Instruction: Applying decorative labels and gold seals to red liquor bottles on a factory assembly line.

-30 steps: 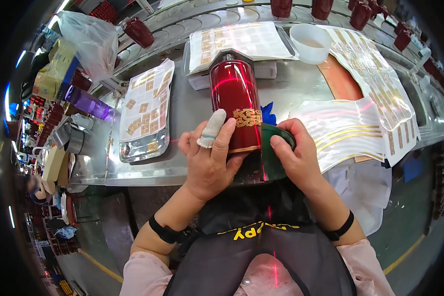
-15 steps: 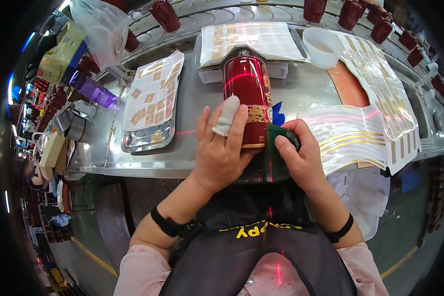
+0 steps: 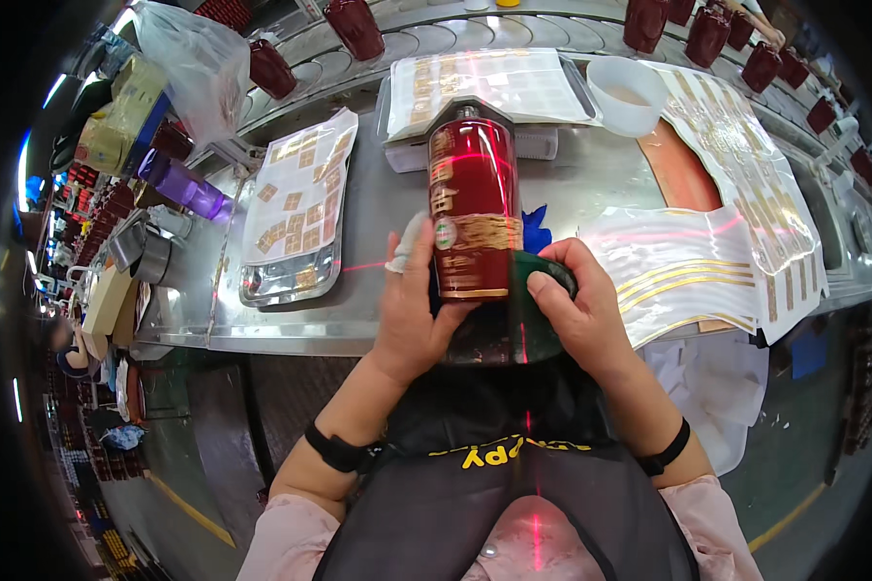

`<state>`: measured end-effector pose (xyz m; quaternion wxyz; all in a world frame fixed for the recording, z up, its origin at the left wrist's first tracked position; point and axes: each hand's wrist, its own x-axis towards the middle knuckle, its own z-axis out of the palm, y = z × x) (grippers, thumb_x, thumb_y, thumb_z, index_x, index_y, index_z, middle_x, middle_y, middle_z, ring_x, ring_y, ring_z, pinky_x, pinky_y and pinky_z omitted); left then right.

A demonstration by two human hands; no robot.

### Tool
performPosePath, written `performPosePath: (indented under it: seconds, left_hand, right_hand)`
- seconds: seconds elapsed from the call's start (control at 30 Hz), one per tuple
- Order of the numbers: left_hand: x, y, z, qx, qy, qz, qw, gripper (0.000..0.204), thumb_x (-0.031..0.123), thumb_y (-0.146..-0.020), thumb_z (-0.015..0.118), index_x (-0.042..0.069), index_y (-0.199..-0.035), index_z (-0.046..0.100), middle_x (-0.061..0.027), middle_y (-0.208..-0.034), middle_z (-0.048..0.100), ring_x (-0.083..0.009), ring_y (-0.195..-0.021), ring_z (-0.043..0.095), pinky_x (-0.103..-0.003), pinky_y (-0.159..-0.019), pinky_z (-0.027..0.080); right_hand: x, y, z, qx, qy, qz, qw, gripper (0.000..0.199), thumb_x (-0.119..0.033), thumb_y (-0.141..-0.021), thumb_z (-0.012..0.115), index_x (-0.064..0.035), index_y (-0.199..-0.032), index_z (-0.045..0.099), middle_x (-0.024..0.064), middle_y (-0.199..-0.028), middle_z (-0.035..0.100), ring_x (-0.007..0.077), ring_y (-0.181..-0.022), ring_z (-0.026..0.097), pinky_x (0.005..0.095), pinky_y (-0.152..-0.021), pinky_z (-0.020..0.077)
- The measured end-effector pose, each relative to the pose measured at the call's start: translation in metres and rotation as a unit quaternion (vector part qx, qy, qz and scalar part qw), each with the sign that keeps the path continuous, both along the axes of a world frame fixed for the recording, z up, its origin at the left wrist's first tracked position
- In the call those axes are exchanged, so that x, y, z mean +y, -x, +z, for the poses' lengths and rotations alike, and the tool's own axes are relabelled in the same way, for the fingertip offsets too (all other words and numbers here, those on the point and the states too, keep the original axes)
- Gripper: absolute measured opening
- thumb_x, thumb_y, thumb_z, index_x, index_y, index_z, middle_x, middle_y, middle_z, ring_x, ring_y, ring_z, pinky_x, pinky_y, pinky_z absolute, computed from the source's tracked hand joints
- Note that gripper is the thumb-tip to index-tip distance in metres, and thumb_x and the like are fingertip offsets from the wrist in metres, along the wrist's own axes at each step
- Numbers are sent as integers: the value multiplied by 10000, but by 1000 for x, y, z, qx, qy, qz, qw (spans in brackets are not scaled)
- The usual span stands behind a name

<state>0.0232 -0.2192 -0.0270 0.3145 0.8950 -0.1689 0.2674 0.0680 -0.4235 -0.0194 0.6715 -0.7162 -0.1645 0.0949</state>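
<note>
A dark red bottle (image 3: 473, 184) with gold lettering and a gold patterned band lies on a dark holder, its neck away from me. My left hand (image 3: 409, 295) grips its left side, the thumb at the base; one finger wears a white finger cover (image 3: 403, 247). In my right hand (image 3: 583, 302), a flat dark green flexible piece (image 3: 533, 315) is pinched between thumb and fingers. It sits against the bottle's lower right side. Just beyond that hand, a crumpled blue cloth or glove (image 3: 538, 229) shows beside the bottle.
Sticker sheets lie on a metal tray (image 3: 305, 289) at left, on another tray (image 3: 383, 126) behind the bottle, and at right as strip sheets (image 3: 678, 261). A white tub (image 3: 630, 97) stands at the back. Beyond runs a conveyor (image 3: 436, 37) carrying red bottles. At left is a purple bottle (image 3: 189, 187).
The bottle has turned, bringing its lettering from the right side over to the left. My left hand has slid off its top onto the left side. Conveyor bottles have shifted right.
</note>
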Motion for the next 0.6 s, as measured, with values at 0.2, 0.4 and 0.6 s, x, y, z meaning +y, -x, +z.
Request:
performPosePath:
  seconds: [0.2, 0.4, 0.6]
  left_hand:
    - [-1, 2, -6, -33, -122, 66, 990, 906, 365, -767, 764, -9, -1446, 296, -232, -1438, 387, -391, -1345, 376, -552, -1130, 192]
    - [4, 1, -2, 48, 1, 9, 999, 992, 372, -761, 773, -46, -1470, 218, -252, -1437, 386, -423, -1343, 364, -580, -1125, 180]
    - [-2, 1, -9, -5, -72, 58, 996, 965, 409, -816, 735, -80, -1462, 209, -252, -1354, 487, -401, -1249, 488, -484, -1145, 200]
  right_hand:
    - [-1, 0, 0, 27, 1, 3, 1000, 187, -141, -869, 627, -10, -973, 544, 51, -786, 578, 112, -737, 528, 272, -673, 457]
    - [-2, -3, 0, 8, -6, 15, 1000, 195, -142, -854, 629, -5, -962, 543, 59, -760, 565, 119, -726, 524, 283, -666, 455]
    - [-5, -5, -2, -9, 22, 18, 1000, 184, -127, -881, 609, -33, -1012, 522, -23, -807, 518, 48, -739, 467, 215, -661, 412]
